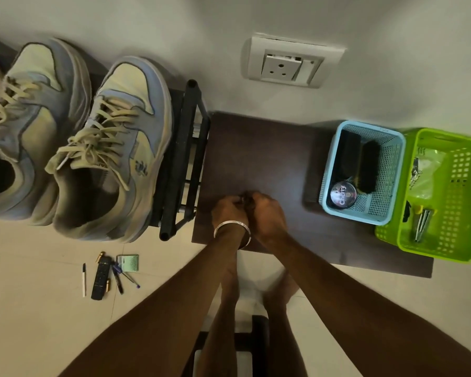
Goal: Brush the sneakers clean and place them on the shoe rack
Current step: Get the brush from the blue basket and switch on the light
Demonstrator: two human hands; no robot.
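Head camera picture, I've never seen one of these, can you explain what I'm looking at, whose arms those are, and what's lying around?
There is no machine here. A person wears a wide-angle camera on the head, looking down, so the two arms entering from the bottom are their own.

The left hand, with a metal bangle at the wrist, and the right hand meet with curled fingers over a dark brown board. Something small and dark may sit between them; I cannot tell what.

On the left, two pale blue and cream sneakers sit on a black shoe rack. On the right, a blue basket holds black brushes and a round polish tin; a green basket stands beside it. On the floor lie a remote, pens and a small green pad. A wall socket is above.
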